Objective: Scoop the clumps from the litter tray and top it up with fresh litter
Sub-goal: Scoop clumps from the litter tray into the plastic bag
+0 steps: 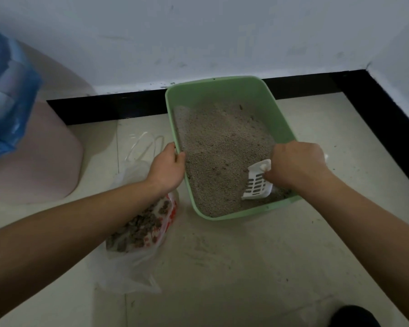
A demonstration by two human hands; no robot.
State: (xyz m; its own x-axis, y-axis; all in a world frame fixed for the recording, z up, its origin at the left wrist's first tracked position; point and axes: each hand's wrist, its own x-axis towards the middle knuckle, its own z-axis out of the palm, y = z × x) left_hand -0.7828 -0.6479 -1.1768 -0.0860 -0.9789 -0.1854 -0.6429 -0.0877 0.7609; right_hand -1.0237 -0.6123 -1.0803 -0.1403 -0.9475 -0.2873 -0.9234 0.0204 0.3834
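Forearms enter from both lower corners and reach to the tray [222, 83], which stands on the floor [222, 267] against the skirting. Left hand [168, 168]: fingers curled together over the tray's left rim, thumb [181, 157] hooked inside the wall, gripping the rim. Right hand [298, 166]: fingers curled under the palm and closed round the handle of the scoop [257, 182]; the fingertips themselves are hidden by the back of the hand. Scoop blade: slotted, white, extending down and left from the right fingers, its front edge resting in the litter [222, 142] at the tray's near right corner. Litter: grey-brown granules covering the tray bottom between the two hands. Bag [142, 227]: clear plastic with red print, lying on the floor beneath the left wrist, just beside the tray, holding dark clumps. Beyond the left fingers, well apart: a pink tub [40, 149] and a blue sack [7, 95].
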